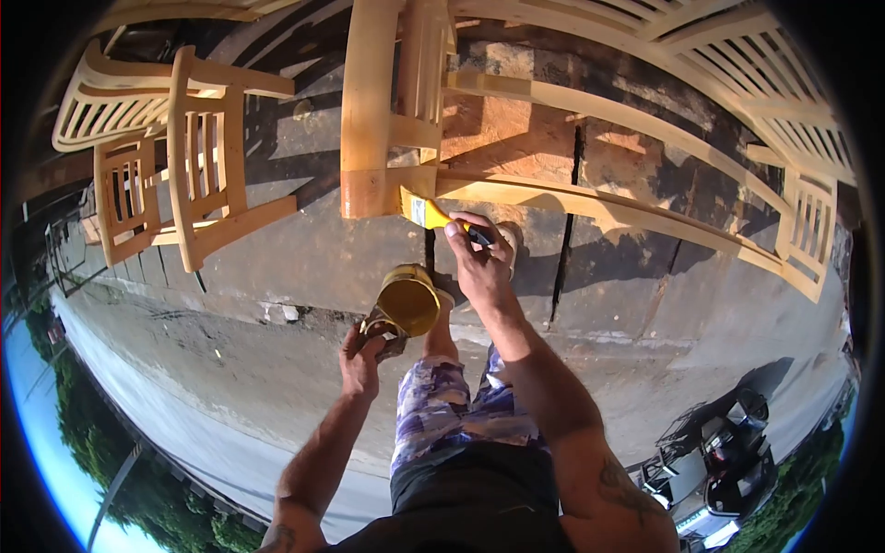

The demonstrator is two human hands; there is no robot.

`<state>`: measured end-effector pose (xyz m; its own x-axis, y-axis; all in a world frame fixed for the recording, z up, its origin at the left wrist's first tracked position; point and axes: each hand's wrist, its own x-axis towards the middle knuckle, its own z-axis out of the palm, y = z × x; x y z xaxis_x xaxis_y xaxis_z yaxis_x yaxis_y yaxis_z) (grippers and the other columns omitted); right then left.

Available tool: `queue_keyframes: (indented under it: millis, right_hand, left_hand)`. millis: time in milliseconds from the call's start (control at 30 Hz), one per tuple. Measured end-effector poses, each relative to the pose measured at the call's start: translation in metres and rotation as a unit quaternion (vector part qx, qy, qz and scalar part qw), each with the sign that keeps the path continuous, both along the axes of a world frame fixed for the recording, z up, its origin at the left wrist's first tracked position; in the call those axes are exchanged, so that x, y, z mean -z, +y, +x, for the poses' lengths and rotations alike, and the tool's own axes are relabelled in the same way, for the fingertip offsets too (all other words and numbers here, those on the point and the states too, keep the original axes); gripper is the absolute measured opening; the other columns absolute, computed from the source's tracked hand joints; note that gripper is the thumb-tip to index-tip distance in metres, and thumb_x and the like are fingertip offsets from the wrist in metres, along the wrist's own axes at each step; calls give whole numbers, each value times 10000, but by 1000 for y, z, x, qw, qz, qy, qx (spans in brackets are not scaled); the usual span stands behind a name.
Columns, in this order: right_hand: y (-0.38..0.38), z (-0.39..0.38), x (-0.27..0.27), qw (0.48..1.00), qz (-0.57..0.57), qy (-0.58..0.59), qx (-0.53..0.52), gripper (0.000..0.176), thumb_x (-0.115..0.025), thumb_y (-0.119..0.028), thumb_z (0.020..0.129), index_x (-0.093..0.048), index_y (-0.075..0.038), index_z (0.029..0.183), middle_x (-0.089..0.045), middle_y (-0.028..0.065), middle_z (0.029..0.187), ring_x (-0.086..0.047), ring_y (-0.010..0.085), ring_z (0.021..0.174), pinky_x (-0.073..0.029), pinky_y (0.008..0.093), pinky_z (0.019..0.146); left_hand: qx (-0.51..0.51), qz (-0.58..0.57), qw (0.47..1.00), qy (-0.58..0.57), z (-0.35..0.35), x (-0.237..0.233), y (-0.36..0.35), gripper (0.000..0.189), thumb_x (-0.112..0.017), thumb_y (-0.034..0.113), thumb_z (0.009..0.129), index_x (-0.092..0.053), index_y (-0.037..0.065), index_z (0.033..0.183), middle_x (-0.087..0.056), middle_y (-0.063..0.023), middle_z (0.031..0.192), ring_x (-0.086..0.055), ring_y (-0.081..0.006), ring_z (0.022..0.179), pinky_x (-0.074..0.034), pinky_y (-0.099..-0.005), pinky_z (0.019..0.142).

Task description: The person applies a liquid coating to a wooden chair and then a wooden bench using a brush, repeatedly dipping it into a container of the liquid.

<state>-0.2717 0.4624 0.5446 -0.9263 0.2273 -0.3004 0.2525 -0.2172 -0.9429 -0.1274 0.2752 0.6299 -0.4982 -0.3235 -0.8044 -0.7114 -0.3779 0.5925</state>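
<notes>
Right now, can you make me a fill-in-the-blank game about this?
The right hand grips a bristly yellow-and-black ____.
The left hand holds a round yellow pot whose top is ____, not closed.
The slatted, honey-coloured bench nearest the hands is made of ____.
Missing words: paintbrush; open; wood.

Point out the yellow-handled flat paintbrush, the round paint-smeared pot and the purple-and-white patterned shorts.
Yellow-handled flat paintbrush [433, 217]: head view, yellow part of the handle.
Round paint-smeared pot [406, 270]: head view, rim.
Purple-and-white patterned shorts [429, 412]: head view, left leg.
</notes>
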Motion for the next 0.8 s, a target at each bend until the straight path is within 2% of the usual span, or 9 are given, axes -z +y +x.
queue_keyframes:
  millis: [67, 133, 233, 267, 367, 433, 567, 667, 800]
  right_hand:
    - [18, 1, 16, 996, -55, -35, 57, 182, -733, -126, 922, -700, -18, 1065, -681, 20, 881, -617, 77, 744, -519, 224, 677]
    - [35, 2, 67, 994, -28, -75, 73, 180, -740, -131, 917, -708, -28, 1061, -688, 13, 882, -617, 75, 743, -514, 222, 678]
    - [21, -8, 121, 991, -7, -126, 49, 169, -733, -126, 919, -709, -16, 1046, -709, 12, 892, -633, 77, 803, -519, 236, 738]
    - [9, -13, 131, 995, 13, -76, 55, 173, -748, -125, 898, -719, -14, 1028, -723, 25, 873, -650, 97, 791, -531, 251, 737]
    - [-12, -17, 156, 995, 23, -89, 25, 184, -750, -133, 895, -714, -15, 1032, -731, 54, 866, -662, 117, 777, -539, 268, 732]
    - [-5, -19, 153, 995, -26, -96, 18, 192, -747, -141, 898, -706, -13, 1035, -730, 65, 869, -662, 116, 771, -540, 273, 726]
    - [34, -5, 155, 993, -36, -100, 44, 192, -741, -193, 910, -703, -34, 1011, -722, 65, 864, -663, 115, 749, -544, 274, 707]
    - [19, -8, 180, 994, 33, -108, 7, 177, -737, -188, 912, -708, -38, 1001, -714, 59, 833, -653, 109, 725, -541, 271, 677]
    - [10, -15, 160, 975, -150, -159, 26, 166, -703, -143, 931, -686, 2, 1011, -708, 28, 817, -637, 66, 702, -510, 214, 615]
  left_hand:
    - [-2, 2, 1000, 0, -4, 1, -1, 398, -527, -41, 809, -588, -35, 1202, -679, -134, 1109, -692, -247, 959, -595, -369, 848]
    - [5, -7, 1000, 3, -2, 1, 5, 394, -529, -29, 814, -585, -36, 1204, -679, -135, 1104, -693, -249, 960, -595, -368, 844]
    - [19, -15, 1000, 2, -5, 8, 10, 388, -531, -12, 819, -582, -35, 1203, -679, -137, 1098, -693, -250, 956, -594, -365, 838]
    - [23, -17, 1000, -1, -5, 9, 12, 385, -532, -6, 821, -581, -35, 1202, -679, -138, 1096, -693, -249, 954, -594, -364, 836]
    - [16, -6, 1000, 5, -2, 15, 13, 391, -536, 1, 821, -579, -36, 1208, -682, -138, 1094, -693, -247, 949, -591, -356, 831]
    - [36, -11, 999, -6, -2, 13, 13, 403, -541, -4, 816, -579, -12, 1217, -676, -124, 1100, -681, -244, 974, -584, -363, 846]
    - [45, -11, 999, -28, -7, 11, 16, 418, -549, 5, 807, -571, -2, 1225, -671, -118, 1105, -671, -242, 993, -577, -367, 859]
    - [41, -5, 999, -22, -7, 24, 21, 433, -559, 16, 803, -563, 0, 1235, -669, -119, 1111, -672, -244, 986, -576, -371, 858]
    - [58, -9, 998, -37, -9, 25, 26, 443, -564, 26, 803, -556, -1, 1244, -667, -121, 1116, -670, -245, 991, -573, -370, 860]
